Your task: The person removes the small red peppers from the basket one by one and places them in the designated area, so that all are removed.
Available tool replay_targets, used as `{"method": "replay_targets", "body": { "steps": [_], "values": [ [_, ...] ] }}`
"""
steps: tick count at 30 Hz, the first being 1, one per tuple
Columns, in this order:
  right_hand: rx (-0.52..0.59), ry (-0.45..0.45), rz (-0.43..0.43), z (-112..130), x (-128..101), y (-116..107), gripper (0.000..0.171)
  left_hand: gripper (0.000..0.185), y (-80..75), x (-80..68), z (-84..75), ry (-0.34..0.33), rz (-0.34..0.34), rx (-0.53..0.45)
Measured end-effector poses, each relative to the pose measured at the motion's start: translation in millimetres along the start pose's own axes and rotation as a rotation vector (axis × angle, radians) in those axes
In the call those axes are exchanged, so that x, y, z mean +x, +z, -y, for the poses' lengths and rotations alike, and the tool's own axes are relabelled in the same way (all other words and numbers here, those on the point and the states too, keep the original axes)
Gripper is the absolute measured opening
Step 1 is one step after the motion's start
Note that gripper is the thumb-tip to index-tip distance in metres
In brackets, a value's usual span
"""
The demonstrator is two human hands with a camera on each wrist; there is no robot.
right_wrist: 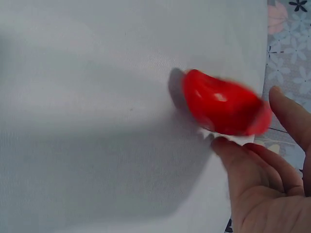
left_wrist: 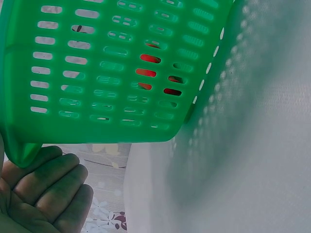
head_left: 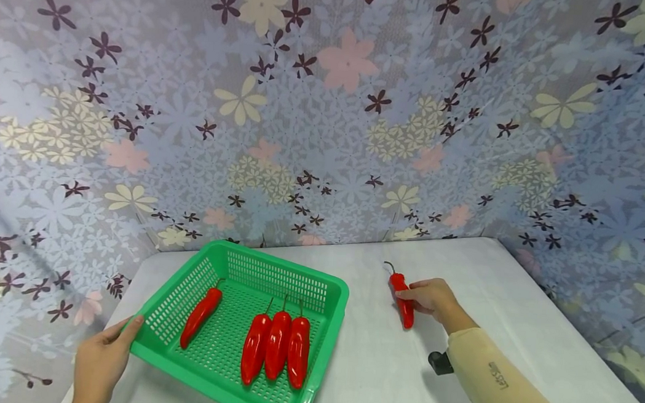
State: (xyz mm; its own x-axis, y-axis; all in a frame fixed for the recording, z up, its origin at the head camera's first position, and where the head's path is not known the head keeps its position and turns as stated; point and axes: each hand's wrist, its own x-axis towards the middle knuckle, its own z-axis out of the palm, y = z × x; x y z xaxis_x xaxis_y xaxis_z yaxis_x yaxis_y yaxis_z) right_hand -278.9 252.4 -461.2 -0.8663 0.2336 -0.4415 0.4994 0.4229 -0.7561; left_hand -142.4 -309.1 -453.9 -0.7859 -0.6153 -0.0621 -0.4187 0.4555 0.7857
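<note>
A green plastic basket (head_left: 275, 257) stands tilted in angle at the left of the table, with several glossy red chili peppers inside: one pepper (head_left: 201, 317) apart on the left, the others, among them a middle one (head_left: 277, 346), side by side. My left hand (head_left: 103, 357) grips its left front corner, thumb over the rim and fingers below. Right of the basket, my right hand (head_left: 430, 297) is at another red chili pepper (head_left: 397, 282). In the right wrist view this pepper (right_wrist: 223, 104) is blurred between the spread thumb and fingers, which lie close against it.
A white cloth (head_left: 368, 364) covers the table. Behind and at the sides hangs a flowered fabric (head_left: 326, 134). A small black object (head_left: 440, 363) shows beneath the right forearm.
</note>
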Motion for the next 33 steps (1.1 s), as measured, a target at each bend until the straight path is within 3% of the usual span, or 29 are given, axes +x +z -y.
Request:
{"method": "replay_targets", "body": {
  "steps": [12, 25, 33],
  "values": [
    [-0.103, 0.016, -0.051, -2.7, -6.3, 0.8, 0.080, 0.080, 1.9, 1.8, 2.7, 0.008, -0.013, -0.004],
    [0.027, -0.018, -0.058, -8.3, -4.9, 0.1, 0.101, 0.077, 4.3, 4.3, 6.3, 0.027, -0.028, -0.006],
    [0.124, -0.192, -0.140, -5.2, -7.5, -2.4, 0.104, 0.075, 3.8, 3.4, 3.9, 0.024, -0.036, -0.029]
  ]
}}
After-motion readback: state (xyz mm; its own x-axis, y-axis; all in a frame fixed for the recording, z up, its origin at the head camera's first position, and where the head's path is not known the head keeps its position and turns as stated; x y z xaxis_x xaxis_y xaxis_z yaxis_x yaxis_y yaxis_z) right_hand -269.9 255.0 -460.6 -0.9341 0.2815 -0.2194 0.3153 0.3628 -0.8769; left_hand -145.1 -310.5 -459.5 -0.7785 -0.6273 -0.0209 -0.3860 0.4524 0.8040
